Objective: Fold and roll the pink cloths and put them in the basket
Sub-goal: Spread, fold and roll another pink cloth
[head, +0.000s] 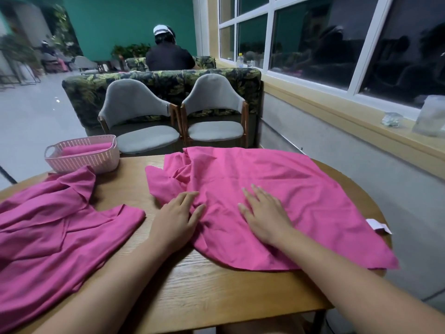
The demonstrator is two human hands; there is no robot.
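Note:
A pink cloth (pixel 277 189) lies spread over the right half of the wooden table (pixel 204 285), rumpled along its left side, with a white tag at its right edge. My left hand (pixel 177 218) rests flat on that cloth's wrinkled left part. My right hand (pixel 263 215) lies flat, fingers straight, on the middle of the same cloth. A second pink cloth (pixel 55 232) lies loosely heaped on the table's left side. At the far left corner stands a pale pink basket (pixel 83 162) with a rolled pink cloth (pixel 84 148) inside.
Two grey chairs (pixel 144 121) stand behind the table, a patterned sofa behind them. A window ledge (pixel 361 131) with clear items runs along the right wall. A person sits far back, facing away.

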